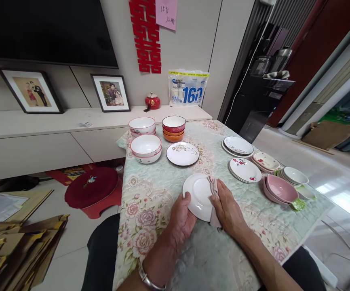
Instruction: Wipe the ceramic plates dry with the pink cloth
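Observation:
My left hand grips the left edge of a white plate, its thumb over the rim and the fingers hidden beneath. The plate is held tilted above the tablecloth, its underside with a foot ring apparently facing me. A pinkish cloth is folded over the plate's right edge, pressed there by my right hand. Just beyond lies a dark-rimmed plate with a floral pattern. To its left stands a white bowl with a red rim.
Behind are more red-rimmed bowls and a stack of red and orange bowls. On the right sit floral plates, dark-rimmed plates, pink bowls and small white bowls. A red stool stands left of the table.

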The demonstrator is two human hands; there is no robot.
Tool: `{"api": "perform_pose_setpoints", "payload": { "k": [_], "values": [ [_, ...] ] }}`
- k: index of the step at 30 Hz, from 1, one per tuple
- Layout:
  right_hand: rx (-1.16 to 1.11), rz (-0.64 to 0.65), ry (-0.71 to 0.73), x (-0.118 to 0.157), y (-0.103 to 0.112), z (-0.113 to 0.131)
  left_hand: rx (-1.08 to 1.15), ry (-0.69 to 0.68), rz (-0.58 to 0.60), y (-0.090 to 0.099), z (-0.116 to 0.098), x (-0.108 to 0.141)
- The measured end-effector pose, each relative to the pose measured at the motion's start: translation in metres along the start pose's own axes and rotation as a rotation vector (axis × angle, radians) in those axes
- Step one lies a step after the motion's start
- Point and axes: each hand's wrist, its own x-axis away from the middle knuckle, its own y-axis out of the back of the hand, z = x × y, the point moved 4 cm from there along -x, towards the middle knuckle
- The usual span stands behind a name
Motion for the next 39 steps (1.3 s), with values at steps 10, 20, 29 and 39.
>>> {"api": "perform_pose_setpoints", "payload": {
  "k": [10, 20, 29, 39],
  "values": [
    [0.161, -0.052, 0.115, 0.038, -0.003, 0.051, 0.018, 0.026, 0.013, -0.002, 0.002, 0.0],
    [0.096, 0.289, 0.378, 0.028, 0.002, 0.075, 0.125, 0.237, 0.048, -0.005, -0.001, 0.002],
    [-0.176, 0.17, 0.203, 0.054, 0.035, 0.044, -0.01, 0.049, 0.046, 0.0, 0.002, 0.0],
    [-0.151, 0.014, -0.066, 0.032, 0.037, -0.014, -0.065, 0.013, -0.009, 0.002, 0.001, 0.001]
  ]
}}
